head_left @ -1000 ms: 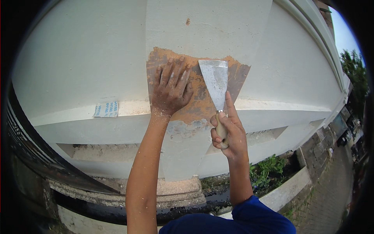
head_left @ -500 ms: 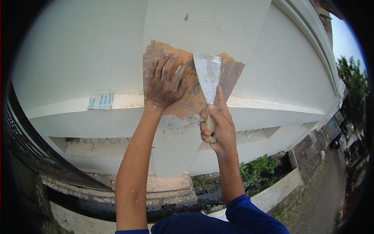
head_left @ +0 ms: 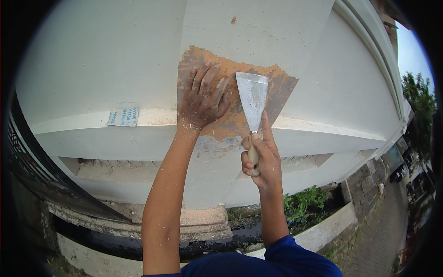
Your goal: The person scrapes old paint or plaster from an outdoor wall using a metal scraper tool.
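Against a flaking patch of orange and grey (head_left: pixel 277 92) on the white wall, my left hand (head_left: pixel 204 99) rests with fingers spread, dusted with pale flakes. My right hand (head_left: pixel 263 154) grips the pale handle of a metal paint scraper (head_left: pixel 252 97), its index finger stretched along the blade's side. The broad blade points up and lies over the patch, just right of my left hand, with its edge a little below the patch's upper border. Whether the blade touches the surface is hard to tell.
A blue-printed piece of sandpaper (head_left: pixel 122 117) lies on the wall's ledge (head_left: pixel 323 129) at left. Below are a dark drainage channel (head_left: pixel 110 244), green plants (head_left: pixel 304 205) and a concrete edge (head_left: pixel 314 235). A dark metal grille (head_left: pixel 50 171) is at far left, a paved lane (head_left: pixel 383 231) at right.
The scraper rose to the patch's upper border half a second ago and has since come back down a little. My left hand stays spread on the patch; the whole view has shifted slightly.
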### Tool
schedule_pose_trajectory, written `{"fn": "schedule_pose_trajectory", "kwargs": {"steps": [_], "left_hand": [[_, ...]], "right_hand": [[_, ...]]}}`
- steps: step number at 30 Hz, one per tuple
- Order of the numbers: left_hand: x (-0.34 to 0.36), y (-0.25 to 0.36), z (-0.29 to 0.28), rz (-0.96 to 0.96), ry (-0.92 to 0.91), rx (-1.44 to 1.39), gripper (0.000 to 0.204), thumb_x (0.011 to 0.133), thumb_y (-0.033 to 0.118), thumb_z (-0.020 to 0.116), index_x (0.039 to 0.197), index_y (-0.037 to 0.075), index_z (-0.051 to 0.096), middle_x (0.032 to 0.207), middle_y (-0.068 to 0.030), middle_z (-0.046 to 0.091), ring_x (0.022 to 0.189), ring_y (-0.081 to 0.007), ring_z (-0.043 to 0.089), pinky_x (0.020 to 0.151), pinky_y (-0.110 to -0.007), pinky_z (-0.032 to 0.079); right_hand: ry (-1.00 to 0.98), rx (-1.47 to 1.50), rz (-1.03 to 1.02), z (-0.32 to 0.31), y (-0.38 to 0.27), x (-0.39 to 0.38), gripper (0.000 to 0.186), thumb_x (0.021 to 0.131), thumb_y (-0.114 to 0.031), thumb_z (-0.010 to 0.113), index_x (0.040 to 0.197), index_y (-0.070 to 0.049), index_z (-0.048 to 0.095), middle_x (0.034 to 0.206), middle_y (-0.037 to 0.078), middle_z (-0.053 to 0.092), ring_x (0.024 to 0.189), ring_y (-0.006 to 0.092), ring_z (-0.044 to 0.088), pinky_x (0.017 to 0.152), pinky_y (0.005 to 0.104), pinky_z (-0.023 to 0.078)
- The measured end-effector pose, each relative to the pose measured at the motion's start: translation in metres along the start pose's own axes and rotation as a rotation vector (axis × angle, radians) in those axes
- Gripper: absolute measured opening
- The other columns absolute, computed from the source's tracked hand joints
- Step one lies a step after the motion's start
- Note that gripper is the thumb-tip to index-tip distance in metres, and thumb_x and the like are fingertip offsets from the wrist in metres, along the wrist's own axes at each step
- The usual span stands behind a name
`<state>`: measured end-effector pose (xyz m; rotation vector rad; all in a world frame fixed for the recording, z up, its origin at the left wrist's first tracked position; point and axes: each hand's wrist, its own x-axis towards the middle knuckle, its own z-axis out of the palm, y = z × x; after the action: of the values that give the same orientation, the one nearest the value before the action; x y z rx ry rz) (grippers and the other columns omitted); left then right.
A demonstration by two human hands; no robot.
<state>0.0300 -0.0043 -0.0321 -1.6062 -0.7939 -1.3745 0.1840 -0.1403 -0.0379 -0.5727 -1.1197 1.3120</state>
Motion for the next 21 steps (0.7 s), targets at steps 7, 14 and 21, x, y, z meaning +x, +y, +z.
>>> {"fn": "schedule_pose_trajectory", "kwargs": {"steps": [7,14,21], "left_hand": [[0.002,-0.002,-0.003,-0.03,-0.008,-0.026,0.037,0.078,0.026,0.059,0.114,0.02,0.052,0.125,-0.0067,0.043,0.127,-0.0245,0.036,0.11,-0.045,0.029],[0.002,-0.003,-0.002,-0.026,-0.003,-0.011,0.036,0.078,0.029,0.06,0.112,0.016,0.054,0.123,-0.0074,0.044,0.125,-0.0258,0.039,0.109,-0.045,0.03],[0.002,-0.001,0.001,-0.011,0.014,-0.013,0.037,0.076,0.027,0.061,0.11,0.015,0.053,0.122,-0.0082,0.044,0.124,-0.0264,0.04,0.107,-0.046,0.031]], "right_hand": [[0.051,-0.041,-0.017,0.005,0.002,-0.002,0.062,0.096,-0.013,0.04,0.147,-0.021,0.006,0.072,0.004,0.048,0.041,0.006,0.044,0.028,0.0197,0.033],[0.036,-0.068,-0.038,0.009,-0.001,0.008,0.062,0.097,-0.014,0.04,0.147,-0.02,0.005,0.074,0.004,0.049,0.041,0.0064,0.044,0.028,0.0193,0.032],[0.021,-0.046,-0.028,0.006,0.0,0.008,0.063,0.097,-0.015,0.041,0.147,-0.021,0.004,0.074,0.004,0.049,0.041,0.0061,0.044,0.028,0.0195,0.032]]}}
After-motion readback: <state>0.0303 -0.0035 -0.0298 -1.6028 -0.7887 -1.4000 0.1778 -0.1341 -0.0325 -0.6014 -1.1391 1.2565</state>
